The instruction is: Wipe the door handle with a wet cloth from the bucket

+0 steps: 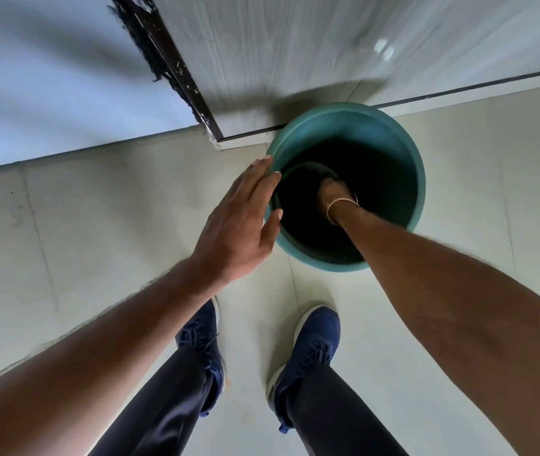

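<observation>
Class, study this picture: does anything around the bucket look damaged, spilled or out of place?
Yes. The dark door frame strip left of the door looks damaged: its black coating is ragged and flaking, with pale chips near its foot. No spill shows on the floor around the green bucket, which stands upright.

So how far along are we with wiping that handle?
Early. Nothing looks done yet. The right hand is down inside the green bucket, apparently fetching the cloth, which the dark interior hides. The left hand steadies the rim. Left: lift the cloth out, then wipe the handle, which is out of view.
</observation>
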The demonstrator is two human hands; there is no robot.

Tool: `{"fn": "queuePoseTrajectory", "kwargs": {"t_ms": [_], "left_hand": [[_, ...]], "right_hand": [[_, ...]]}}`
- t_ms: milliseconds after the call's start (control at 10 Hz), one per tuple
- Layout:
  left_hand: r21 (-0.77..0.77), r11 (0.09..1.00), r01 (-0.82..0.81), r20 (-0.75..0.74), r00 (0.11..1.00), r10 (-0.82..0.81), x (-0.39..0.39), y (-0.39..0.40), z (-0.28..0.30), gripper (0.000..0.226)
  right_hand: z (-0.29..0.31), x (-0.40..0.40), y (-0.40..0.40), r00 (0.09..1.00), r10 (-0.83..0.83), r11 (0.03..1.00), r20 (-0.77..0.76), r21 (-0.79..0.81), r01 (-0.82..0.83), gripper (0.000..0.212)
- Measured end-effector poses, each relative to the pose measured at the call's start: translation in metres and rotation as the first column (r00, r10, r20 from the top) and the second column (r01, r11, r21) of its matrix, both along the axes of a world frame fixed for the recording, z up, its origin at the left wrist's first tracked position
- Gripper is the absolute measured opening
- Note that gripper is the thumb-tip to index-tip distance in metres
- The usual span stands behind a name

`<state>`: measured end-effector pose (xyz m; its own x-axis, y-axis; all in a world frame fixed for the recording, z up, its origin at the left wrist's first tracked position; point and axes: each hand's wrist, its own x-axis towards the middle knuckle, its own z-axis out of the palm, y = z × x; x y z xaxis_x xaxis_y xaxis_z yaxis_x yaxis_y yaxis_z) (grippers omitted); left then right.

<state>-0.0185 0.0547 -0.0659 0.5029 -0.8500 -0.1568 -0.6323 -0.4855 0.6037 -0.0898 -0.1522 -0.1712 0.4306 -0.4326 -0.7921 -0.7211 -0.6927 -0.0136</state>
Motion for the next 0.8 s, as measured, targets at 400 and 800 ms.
{"fn": "queuePoseTrajectory", "kwargs": {"t_ms": [400,800], "left_hand": [[0.033,0.999,0.04,0.049,0.998,-0.042,0.005,-0.008,-0.002,0.055],[0.148,0.989,-0.014,-0.042,0.999,0.02,0.009,-0.009,0.071,0.07]], "right_hand": [[0.003,-0.009,0.006,0.92,0.391,0.918,0.013,0.061,-0.392,0.049],[0.092,-0.017,0.013,0.964,0.212,0.976,0.16,-0.087,-0.2,0.058]]}}
